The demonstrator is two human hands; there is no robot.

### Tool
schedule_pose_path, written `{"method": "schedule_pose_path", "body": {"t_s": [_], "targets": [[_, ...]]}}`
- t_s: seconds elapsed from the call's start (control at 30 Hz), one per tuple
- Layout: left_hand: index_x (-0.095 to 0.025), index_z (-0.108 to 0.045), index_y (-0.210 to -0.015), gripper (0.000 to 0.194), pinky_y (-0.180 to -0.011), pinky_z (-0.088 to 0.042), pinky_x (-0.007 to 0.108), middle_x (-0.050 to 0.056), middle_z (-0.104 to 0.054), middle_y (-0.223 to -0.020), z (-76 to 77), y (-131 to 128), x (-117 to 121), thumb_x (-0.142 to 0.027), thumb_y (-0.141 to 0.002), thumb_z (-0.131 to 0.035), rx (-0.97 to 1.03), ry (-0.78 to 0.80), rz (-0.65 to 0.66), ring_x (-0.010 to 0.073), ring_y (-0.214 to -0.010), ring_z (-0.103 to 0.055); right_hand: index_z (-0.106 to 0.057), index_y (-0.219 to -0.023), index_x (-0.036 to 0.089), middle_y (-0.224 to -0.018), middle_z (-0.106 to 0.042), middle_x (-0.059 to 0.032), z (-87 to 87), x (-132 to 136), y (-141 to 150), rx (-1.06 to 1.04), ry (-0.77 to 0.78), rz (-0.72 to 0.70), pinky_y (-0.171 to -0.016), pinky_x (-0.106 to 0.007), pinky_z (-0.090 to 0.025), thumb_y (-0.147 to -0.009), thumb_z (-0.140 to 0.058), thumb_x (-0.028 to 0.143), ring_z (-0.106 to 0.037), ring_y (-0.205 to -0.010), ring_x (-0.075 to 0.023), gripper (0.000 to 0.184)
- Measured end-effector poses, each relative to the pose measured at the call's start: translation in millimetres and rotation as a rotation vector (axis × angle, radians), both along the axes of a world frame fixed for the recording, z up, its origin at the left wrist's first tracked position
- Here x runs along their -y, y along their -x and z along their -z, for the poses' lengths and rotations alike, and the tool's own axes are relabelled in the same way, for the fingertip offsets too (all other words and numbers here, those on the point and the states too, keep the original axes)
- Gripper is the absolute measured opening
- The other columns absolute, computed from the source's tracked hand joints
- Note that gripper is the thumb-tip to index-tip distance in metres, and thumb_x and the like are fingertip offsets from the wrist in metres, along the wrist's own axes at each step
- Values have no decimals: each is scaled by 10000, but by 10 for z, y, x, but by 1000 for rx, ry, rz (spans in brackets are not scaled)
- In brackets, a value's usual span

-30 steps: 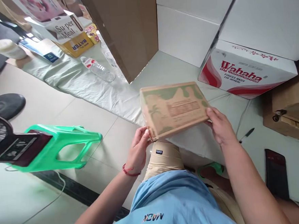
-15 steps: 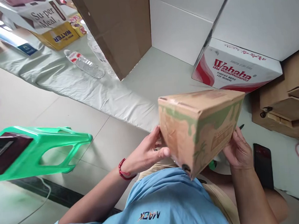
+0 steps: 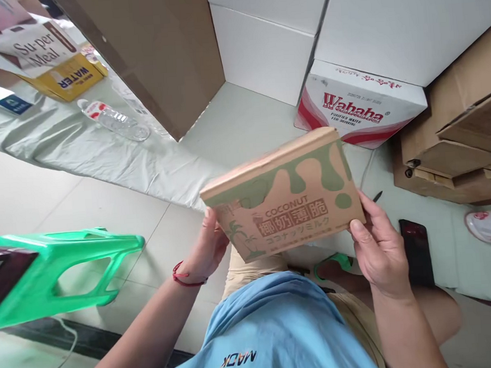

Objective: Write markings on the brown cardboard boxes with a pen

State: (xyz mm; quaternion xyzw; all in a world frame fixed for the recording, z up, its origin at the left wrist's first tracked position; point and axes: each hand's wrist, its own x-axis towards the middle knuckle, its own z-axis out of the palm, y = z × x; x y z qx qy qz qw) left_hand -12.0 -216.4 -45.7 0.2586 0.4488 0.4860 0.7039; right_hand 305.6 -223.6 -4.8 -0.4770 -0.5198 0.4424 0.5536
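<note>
Between my two hands, above my lap, is a brown cardboard box (image 3: 289, 203) printed with green drips, a palm tree and the word COCONUT. Its long printed side faces me, tilted so the right end is higher. My left hand (image 3: 210, 245) grips the left end, thumb at the edge and fingers partly hidden behind. At the lower right corner my right hand (image 3: 378, 247) pinches the box, thumb on the printed side and fingers on the end. Beyond it lies the table's pale green cloth (image 3: 249, 122).
A red and white Wahaha carton (image 3: 358, 106) stands behind, near white boxes (image 3: 257, 54) and a tall brown cardboard panel (image 3: 156, 50). Brown cartons (image 3: 456, 135) are at right, beside a dark phone (image 3: 416, 253). A plastic bottle (image 3: 115, 120) lies left; a green stool (image 3: 67, 275) stands on the floor.
The box has been turned in my hands, from showing a corner and its end to showing its long printed side. My view has shifted slightly right.
</note>
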Motion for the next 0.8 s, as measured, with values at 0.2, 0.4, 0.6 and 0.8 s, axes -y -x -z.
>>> {"method": "schedule_pose_path", "body": {"t_s": [0.2, 0.4, 0.6, 0.8], "targets": [[-197, -844, -1104, 545, -955, -660, 437, 120, -853, -1085, 28, 53, 57, -547, -716, -1001, -217, -149, 14, 355, -1101, -783, -807, -1297, 359, -1503, -680, -32, -38, 28, 85, -40, -239, 124, -1335, -560, -388, -994, -750, 342, -575, -1491, -276, 309], [-203, -853, -927, 281, -1014, -637, 460, 97, -836, -995, 8, -96, 23, -404, -767, -967, -488, -336, 139, 348, -1149, -743, -791, -1263, 319, -1385, -744, -55, 19, -33, -20, -327, 7, 301, -1279, -559, -450, -958, -750, 477, -660, -1373, -281, 347], [-213, -832, -1193, 510, -1073, -616, 470, 101, -845, -1086, 69, 66, -23, -513, -789, -912, -61, -241, 222, 374, -1225, -749, -838, -1134, 285, -1350, -733, -52, 18, -17, -200, -260, -50, 394, -1320, -578, -391, -905, -795, 421, -631, -1402, -296, 270], [-211, -854, -1088, 538, -1028, -650, 433, 100, -862, -985, 160, 131, -115, -707, -890, -786, 163, 44, 213, 368, -1198, -793, -886, -1103, 347, -1232, -732, -51, -292, 102, 38, 73, -303, 365, -1342, -618, -363, -1001, -712, 298, -650, -1356, -308, 207]]}}
